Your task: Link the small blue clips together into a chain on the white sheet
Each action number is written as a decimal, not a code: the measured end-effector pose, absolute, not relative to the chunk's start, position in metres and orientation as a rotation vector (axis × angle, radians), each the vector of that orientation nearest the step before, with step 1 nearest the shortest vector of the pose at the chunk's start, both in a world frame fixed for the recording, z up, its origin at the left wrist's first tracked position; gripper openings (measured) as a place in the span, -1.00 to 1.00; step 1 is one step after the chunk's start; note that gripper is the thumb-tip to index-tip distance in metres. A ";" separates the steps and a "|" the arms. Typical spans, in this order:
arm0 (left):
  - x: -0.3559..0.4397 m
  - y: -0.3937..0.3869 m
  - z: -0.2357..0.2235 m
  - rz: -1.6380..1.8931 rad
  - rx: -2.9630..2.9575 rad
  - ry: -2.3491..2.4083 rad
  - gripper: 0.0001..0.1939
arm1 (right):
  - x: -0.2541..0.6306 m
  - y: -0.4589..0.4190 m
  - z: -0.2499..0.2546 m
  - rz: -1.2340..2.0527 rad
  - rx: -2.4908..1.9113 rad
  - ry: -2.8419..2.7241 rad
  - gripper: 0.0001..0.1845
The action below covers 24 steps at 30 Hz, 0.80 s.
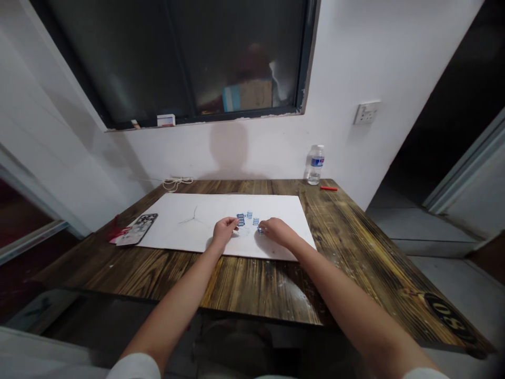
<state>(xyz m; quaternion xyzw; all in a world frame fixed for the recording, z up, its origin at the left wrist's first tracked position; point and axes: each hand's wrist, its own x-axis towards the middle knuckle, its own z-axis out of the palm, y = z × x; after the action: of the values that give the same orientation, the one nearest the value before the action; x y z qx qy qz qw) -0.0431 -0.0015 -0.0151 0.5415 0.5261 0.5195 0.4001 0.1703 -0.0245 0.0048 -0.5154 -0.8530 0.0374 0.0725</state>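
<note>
On the wooden worktop [221,284], blue springs [248,218] lie on a white board [177,210] between the half-closed left hand [224,231] and right hand [278,232], grip unclear; water bottle [315,165] label unreadable, white wall [355,158] behind

Rough, dark-stained wood counter [252,284] under a matt white card sheet [177,221].
Thin, shiny blue wire coils [249,215] lie mid-sheet; a clear, glossy plastic water bottle [315,166] stands at 1 o'clock, a glossy phone case [138,229] lies at 9 o'clock.
</note>
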 end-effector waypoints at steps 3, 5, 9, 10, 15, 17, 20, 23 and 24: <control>-0.043 -0.002 -0.014 1.319 1.365 1.328 -0.64 | 0.166 -0.025 0.002 0.050 -1.534 -2.580 -0.65; -0.042 -0.003 -0.013 1.325 1.355 1.325 -0.64 | 0.163 -0.025 -0.001 0.003 -1.543 -2.584 -0.66; -0.042 -0.004 -0.011 1.326 1.347 1.330 -0.63 | 0.161 -0.024 -0.005 -0.093 -1.538 -2.585 -0.72; -0.042 -0.004 -0.011 1.326 1.348 1.331 -0.63 | 0.161 -0.023 -0.006 -0.116 -1.534 -2.586 -0.73; -0.042 -0.003 -0.014 1.328 1.358 1.322 -0.64 | 0.163 -0.024 -0.005 -0.125 -1.489 -2.586 -0.76; -0.042 -0.002 -0.014 1.323 1.356 1.317 -0.65 | 0.164 -0.024 -0.002 -0.052 -1.489 -2.569 -0.74; -0.042 -0.002 -0.015 1.319 1.352 1.308 -0.65 | 0.167 -0.025 0.002 0.068 -1.519 -2.539 -0.68; -0.042 -0.001 -0.016 1.317 1.359 1.308 -0.65 | 0.168 -0.024 0.003 0.128 -1.555 -2.520 -0.66; -0.043 -0.001 -0.016 1.316 1.361 1.312 -0.64 | 0.167 -0.024 0.002 0.129 -1.563 -2.520 -0.65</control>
<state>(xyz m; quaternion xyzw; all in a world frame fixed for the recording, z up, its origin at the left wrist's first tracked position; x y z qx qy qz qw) -0.0426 -0.0013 -0.0160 0.5399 0.5202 0.5218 0.4070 0.1673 -0.0241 0.0024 -0.5247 -0.8458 0.0434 0.0866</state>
